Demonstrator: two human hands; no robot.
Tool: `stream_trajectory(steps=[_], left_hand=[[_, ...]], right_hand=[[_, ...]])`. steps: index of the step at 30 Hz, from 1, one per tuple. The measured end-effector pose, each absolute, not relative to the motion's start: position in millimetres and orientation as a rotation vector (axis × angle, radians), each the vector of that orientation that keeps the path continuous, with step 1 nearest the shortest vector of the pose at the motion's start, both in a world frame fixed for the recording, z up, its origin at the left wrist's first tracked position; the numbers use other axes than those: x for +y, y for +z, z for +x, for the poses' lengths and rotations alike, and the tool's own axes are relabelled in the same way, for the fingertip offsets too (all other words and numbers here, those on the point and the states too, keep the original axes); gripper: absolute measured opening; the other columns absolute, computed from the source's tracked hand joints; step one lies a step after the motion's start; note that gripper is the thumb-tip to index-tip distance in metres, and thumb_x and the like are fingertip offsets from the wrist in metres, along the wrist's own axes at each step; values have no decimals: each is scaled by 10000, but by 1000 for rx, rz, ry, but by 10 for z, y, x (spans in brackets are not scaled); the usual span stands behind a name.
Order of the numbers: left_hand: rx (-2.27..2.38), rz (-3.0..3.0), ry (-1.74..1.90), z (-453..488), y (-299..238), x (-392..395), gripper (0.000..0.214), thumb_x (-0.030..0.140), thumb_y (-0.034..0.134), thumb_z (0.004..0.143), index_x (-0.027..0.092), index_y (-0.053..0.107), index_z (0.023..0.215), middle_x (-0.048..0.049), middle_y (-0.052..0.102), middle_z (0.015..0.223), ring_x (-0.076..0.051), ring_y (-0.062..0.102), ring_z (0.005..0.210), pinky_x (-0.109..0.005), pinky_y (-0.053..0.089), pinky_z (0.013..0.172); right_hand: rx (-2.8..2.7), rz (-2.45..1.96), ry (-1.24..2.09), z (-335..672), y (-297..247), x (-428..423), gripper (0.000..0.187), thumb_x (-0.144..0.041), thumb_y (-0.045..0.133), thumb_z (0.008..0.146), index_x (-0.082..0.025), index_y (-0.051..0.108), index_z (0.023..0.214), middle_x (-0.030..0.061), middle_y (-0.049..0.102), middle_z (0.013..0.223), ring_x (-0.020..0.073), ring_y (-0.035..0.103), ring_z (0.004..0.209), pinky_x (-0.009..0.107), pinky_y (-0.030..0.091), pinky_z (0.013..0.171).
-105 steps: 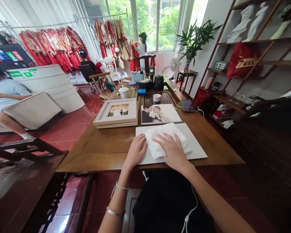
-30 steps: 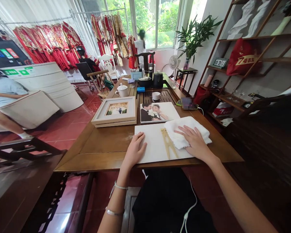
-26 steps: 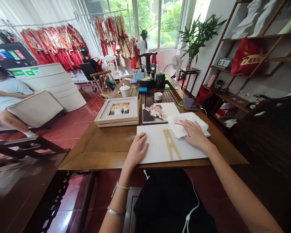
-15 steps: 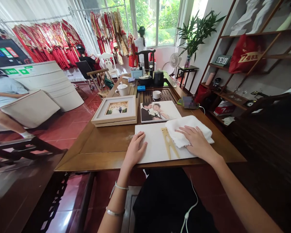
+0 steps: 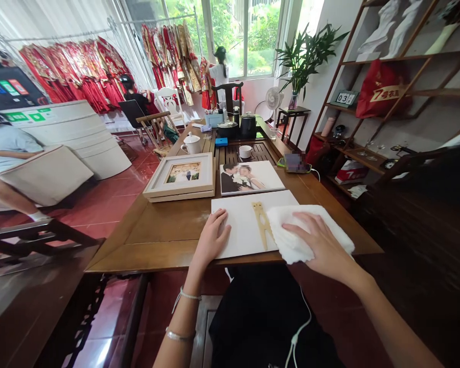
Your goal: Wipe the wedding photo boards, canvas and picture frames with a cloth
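— Windows (image 5: 235,38) along the top middle of the frame, red garments (image 5: 74,71) hanging upper left. Brown tabletop (image 5: 157,225) across the centre. Stacked picture frames (image 5: 209,184) left of centre; photo panel (image 5: 268,179) just right of them.

— And the hands?

— Left hand (image 5: 211,236), bottom centre: laid flat at the left edge of a white board (image 5: 239,227), nothing clasped. Right hand (image 5: 324,245), lower right: grip wide, fingers spread on top of a white towel (image 5: 290,249).

— Anything else on the board?

— Tan two-pronged piece (image 5: 259,220), centre of the frame, right prong partly under the towel. Loose or printed, cannot tell.

— How far along?

— Midway through wiping, at a guess. Left half and upper right corner of the board bare of cloth; lower right covered. Probably left: at least that covered part. Clean or dusty, too fine to tell.

— Any change since half a second ago?

— Towel shifted toward the lower right, now down at the near edge of the tabletop. Upper right corner of the board newly uncovered; more of the right prong hidden. Left hand in the same spot.
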State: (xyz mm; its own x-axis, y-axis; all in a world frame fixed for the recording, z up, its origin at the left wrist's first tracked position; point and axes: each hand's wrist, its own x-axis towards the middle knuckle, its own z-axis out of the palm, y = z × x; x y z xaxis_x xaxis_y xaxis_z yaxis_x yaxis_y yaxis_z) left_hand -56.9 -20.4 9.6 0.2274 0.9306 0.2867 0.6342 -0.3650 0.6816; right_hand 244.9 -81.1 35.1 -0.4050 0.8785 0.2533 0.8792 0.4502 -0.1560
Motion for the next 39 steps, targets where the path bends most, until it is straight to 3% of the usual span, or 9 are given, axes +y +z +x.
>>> stream_trajectory(steps=[3, 7, 17, 25, 31, 39], left_hand=[[1455, 2101, 948, -569, 80, -200, 379, 260, 478, 886, 159, 547, 1245, -128, 496, 1381, -248, 393, 1352, -450, 275, 1154], [1439, 2132, 963, -571, 61, -192, 351, 253, 479, 886, 173, 564, 1217, -121, 519, 1351, -248, 395, 1351, -447, 269, 1156], [1366, 2181, 941, -613, 53, -159, 349, 266, 469, 899, 202, 545, 1233, -101, 521, 1358, -241, 388, 1362, -463, 236, 1170], [1406, 2133, 925, -578, 62, -152, 365, 273, 456, 905, 177, 541, 1246, -122, 505, 1381, -246, 380, 1366, -471, 240, 1167], [1369, 2165, 901, -614, 66, -134, 377, 281, 450, 909, 188, 534, 1265, -114, 503, 1386, -254, 369, 1374, -491, 213, 1172], [1326, 2196, 931, -635, 13, -97, 368, 281, 460, 907, 205, 546, 1256, -108, 528, 1360, -253, 387, 1362, -504, 201, 1171]], right_hand=[[-2433, -1560, 11, 2441, 339, -566, 757, -69, 511, 594, -233, 478, 1332, 102, 294, 1527, 342, 192, 1406, 613, 191, 1097], [-2475, -1597, 87, 2427, 401, -181, 871, -84, 495, 617, -271, 314, 1449, 45, 299, 1536, 301, 196, 1415, 613, 174, 1107], [-2442, -1646, 77, 2294, 465, 167, 717, -148, 476, 723, -225, 382, 1429, 52, 330, 1520, 302, 208, 1412, 610, 150, 1124], [-2497, -1579, -11, 2284, 442, -744, 881, -54, 433, 593, -273, 346, 1442, 12, 307, 1532, 310, 189, 1416, 667, 161, 1094], [-2503, -1534, 51, 2385, 467, -1197, 979, -36, 423, 537, -339, 292, 1459, -35, 300, 1532, 281, 182, 1422, 636, 157, 1116], [-2419, -1589, 180, 2494, 413, -510, 841, -92, 448, 643, -284, 325, 1452, -5, 312, 1528, 272, 204, 1417, 612, 140, 1130]])
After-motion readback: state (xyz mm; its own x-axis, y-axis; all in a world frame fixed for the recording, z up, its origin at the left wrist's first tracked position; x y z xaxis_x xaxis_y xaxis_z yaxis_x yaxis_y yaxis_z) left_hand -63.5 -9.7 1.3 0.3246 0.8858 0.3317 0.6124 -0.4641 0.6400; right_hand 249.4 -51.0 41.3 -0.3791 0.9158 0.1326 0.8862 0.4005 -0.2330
